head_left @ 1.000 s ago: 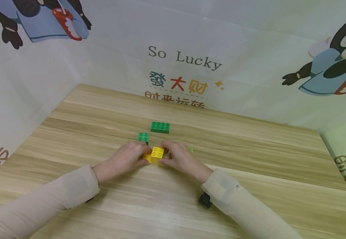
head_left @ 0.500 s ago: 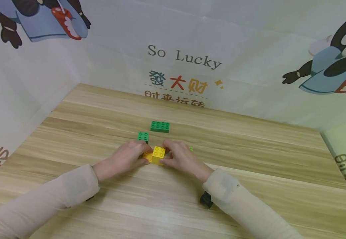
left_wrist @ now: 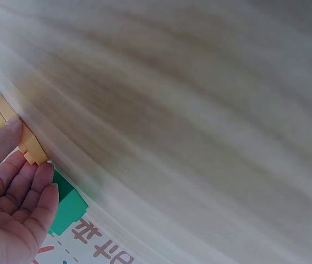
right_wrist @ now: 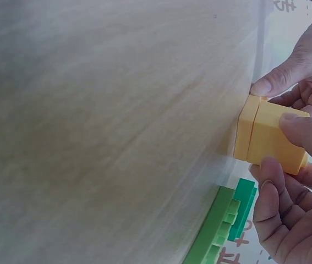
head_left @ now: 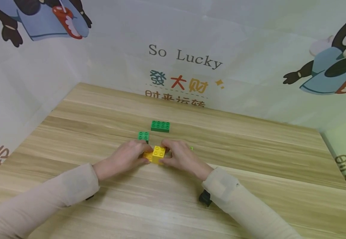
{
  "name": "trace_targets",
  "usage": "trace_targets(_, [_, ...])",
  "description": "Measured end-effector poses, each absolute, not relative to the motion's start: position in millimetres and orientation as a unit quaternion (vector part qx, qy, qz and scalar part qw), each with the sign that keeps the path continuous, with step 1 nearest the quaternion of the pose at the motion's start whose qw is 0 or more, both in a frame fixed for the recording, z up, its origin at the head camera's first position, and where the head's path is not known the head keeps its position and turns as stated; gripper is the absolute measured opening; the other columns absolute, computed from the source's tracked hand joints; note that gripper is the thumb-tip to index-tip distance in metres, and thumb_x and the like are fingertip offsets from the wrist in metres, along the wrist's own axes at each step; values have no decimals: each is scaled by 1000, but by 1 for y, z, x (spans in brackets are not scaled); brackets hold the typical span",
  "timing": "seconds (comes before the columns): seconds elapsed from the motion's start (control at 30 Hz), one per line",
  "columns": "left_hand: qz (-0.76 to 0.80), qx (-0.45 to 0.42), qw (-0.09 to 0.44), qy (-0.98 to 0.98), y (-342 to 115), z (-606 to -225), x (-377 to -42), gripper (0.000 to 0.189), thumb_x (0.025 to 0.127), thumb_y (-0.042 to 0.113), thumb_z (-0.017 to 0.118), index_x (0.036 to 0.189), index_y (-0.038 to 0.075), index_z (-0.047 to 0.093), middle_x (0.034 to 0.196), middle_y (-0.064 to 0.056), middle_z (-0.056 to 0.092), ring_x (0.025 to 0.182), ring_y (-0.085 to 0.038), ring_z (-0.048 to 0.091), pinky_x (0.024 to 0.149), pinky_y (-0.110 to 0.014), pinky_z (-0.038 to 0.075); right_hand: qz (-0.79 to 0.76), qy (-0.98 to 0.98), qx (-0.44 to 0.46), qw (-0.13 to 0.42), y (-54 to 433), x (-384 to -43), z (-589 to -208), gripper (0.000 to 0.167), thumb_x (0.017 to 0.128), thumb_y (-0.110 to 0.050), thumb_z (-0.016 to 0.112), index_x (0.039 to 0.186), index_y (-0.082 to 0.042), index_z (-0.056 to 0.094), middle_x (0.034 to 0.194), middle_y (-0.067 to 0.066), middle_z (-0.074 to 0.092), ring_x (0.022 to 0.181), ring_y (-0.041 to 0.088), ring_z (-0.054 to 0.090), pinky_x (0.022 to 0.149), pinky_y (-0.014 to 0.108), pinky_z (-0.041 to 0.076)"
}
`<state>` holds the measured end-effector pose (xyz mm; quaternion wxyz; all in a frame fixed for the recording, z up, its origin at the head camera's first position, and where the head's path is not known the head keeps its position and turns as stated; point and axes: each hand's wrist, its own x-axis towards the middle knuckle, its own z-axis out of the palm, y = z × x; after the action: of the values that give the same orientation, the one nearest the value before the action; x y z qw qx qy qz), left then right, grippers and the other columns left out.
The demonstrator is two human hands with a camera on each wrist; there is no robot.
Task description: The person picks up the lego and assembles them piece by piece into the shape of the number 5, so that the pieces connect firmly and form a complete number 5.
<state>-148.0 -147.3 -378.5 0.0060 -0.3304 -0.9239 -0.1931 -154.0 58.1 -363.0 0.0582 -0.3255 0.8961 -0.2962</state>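
Note:
My left hand (head_left: 125, 158) pinches one end of a low orange-yellow toy building brick (head_left: 147, 156) lying on the table. With thumb and fingers, my right hand (head_left: 181, 158) grips a taller yellow brick (head_left: 159, 156) with studs on top. In the right wrist view this yellow brick (right_wrist: 274, 135) sits on the low brick (right_wrist: 246, 129), with a thin seam between them. Fingers of my left hand (left_wrist: 21, 192) come close to a green brick (left_wrist: 69, 206) in the left wrist view. The fingers hide parts of both yellow bricks.
A dark green long brick (head_left: 160, 126) lies behind the hands, and a small green brick (head_left: 143, 136) stands nearer the left hand. Behind the right hand a light green brick (head_left: 191, 148) is mostly hidden. A printed white cloth (head_left: 184, 30) walls the wooden table (head_left: 161, 212).
The taller yellow brick has shifted very slightly to the right with my right fingers. Both hands otherwise keep their places and grips.

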Motion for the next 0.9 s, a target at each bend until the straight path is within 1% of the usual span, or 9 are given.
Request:
trace_targets(0.17, [-187,-336,6,-923,-147,-378,-150,28,76,11,77,99,-1,69,94,-10,68,82,-20,64,71,-31,55,-283,900,-328,52,57,-155,-362,22,77,-14,77,88,-9,59,90,3,67,75,17,57,66,22,46])
trace_targets(0.27, [-182,-336,4,-924,-147,-377,-150,28,76,12,78,99,-1,69,93,-10,68,80,-17,63,69,-29,54,-273,902,-332,46,56,-155,-361,22,77,-14,77,87,-9,58,89,4,67,76,17,58,68,23,48])
trace_targets(0.43, [-181,-337,3,-924,-146,-376,-150,27,75,12,78,98,0,69,90,-8,68,77,-14,61,67,-27,53,-255,906,-336,42,55,-153,-358,24,76,-14,78,84,-9,56,85,3,65,69,12,52,61,21,46])
trace_targets(0.5, [-181,-337,4,-924,-146,-376,-150,27,75,11,78,97,0,69,90,-8,68,77,-14,61,67,-27,53,-248,907,-337,43,54,-153,-355,24,77,-14,78,83,-9,55,83,2,63,67,11,49,59,19,44])
trace_targets(0.6, [-181,-337,6,-924,-145,-374,-150,27,75,11,78,97,-1,69,91,-9,68,78,-16,62,68,-28,54,-241,908,-339,46,54,-153,-353,25,77,-14,77,83,-9,54,82,2,62,66,11,47,57,19,42])
trace_targets(0.77, [-180,-338,7,-924,-145,-373,-150,26,75,11,78,97,-1,69,91,-9,68,78,-16,62,68,-28,54,-248,909,-330,51,54,-153,-353,23,76,-13,78,84,-8,56,83,3,64,67,12,49,59,19,43])
trace_targets(0.9, [-174,-344,9,-923,-145,-374,-151,26,74,11,78,96,0,69,89,-9,68,76,-14,60,66,-27,53,-271,906,-320,54,56,-153,-358,23,76,-15,78,89,-7,61,87,4,66,72,14,53,64,21,44])
